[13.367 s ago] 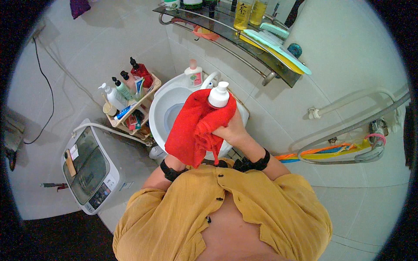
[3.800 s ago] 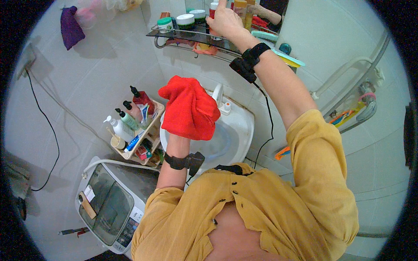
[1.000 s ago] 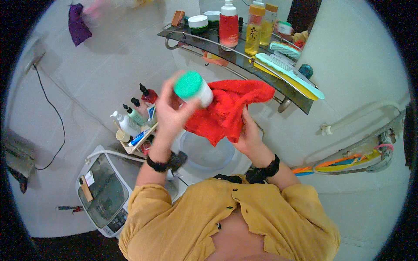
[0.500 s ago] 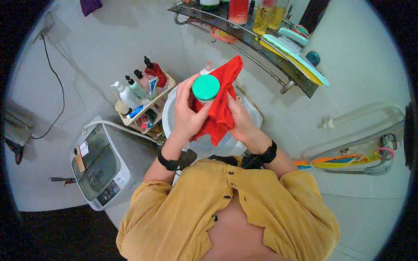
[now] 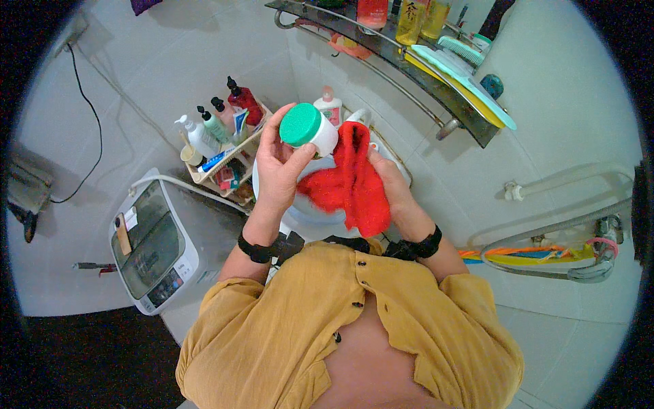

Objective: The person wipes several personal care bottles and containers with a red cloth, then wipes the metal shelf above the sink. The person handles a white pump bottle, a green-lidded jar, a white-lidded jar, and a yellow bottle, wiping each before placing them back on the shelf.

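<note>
A white jar with a green lid [image 5: 301, 125] is gripped in my left hand [image 5: 281, 167], tilted so that its lid faces up and to the left. Fingers wrap round its far side and the thumb presses on its white wall. My right hand [image 5: 393, 183] holds a red cloth [image 5: 355, 178], which hangs in folds just right of the jar and apart from most of it. Part of the right fingers is hidden behind the cloth. Both hands are above a white washbasin [image 5: 270, 178].
Left of the basin, a cream rack [image 5: 235, 158] carries several pump bottles and tubes. A top-loading washing machine [image 5: 153, 238] stands at the left. Above right, a dark glass shelf [image 5: 381, 48] holds bottles and combs. A pink-capped bottle [image 5: 328, 105] stands behind the basin; a shower hose [image 5: 531, 238] hangs at right.
The cloth has come away from the jar and now hangs lower in my right hand. The jar has shifted slightly left and tipped, showing its white side.
</note>
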Available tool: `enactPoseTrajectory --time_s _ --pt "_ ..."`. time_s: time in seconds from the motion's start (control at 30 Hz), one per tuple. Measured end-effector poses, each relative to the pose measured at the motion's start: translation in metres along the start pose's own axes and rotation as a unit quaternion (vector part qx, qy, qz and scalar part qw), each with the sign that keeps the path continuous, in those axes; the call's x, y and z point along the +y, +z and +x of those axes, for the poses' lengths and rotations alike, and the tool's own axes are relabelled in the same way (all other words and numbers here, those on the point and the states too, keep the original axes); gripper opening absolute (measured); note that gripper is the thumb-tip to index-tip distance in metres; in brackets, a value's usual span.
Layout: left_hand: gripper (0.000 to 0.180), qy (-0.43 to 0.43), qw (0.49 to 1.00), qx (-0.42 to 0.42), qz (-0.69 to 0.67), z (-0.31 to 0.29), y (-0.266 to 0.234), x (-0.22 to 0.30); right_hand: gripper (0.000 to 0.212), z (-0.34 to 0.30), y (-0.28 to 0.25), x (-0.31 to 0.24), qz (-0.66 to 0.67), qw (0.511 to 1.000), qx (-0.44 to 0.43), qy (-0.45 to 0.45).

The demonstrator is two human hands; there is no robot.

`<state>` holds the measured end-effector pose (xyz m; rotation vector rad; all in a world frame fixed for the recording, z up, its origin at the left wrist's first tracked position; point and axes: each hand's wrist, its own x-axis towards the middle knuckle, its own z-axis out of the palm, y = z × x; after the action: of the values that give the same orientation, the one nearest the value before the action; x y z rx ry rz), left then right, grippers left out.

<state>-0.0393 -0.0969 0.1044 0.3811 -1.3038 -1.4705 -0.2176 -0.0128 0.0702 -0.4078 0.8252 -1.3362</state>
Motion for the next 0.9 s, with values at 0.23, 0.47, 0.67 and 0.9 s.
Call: enactPoseTrajectory --time_s 0.23,0.47,0.67,0.9 --pt "0.067 -0.046 0.994 -0.07 0.065 -0.018 0.016 -0.004 0.045 -0.02 0.009 0.005 0.008 0.988 -0.149 -0.045" --pt "0.067 -0.096 0.983 -0.154 0.035 -0.022 0.006 0.006 0.054 -0.029 0.015 0.005 -0.034 0.986 -0.144 -0.082" --pt "0.063 0.0 0.951 -0.159 0.267 -0.019 0.007 0.019 0.059 -0.032 0.016 0.009 -0.242 0.94 -0.089 -0.224" --pt "0.059 0.02 0.955 -0.131 0.266 -0.027 0.017 0.023 0.064 -0.036 0.015 0.016 -0.312 0.885 -0.049 -0.342"
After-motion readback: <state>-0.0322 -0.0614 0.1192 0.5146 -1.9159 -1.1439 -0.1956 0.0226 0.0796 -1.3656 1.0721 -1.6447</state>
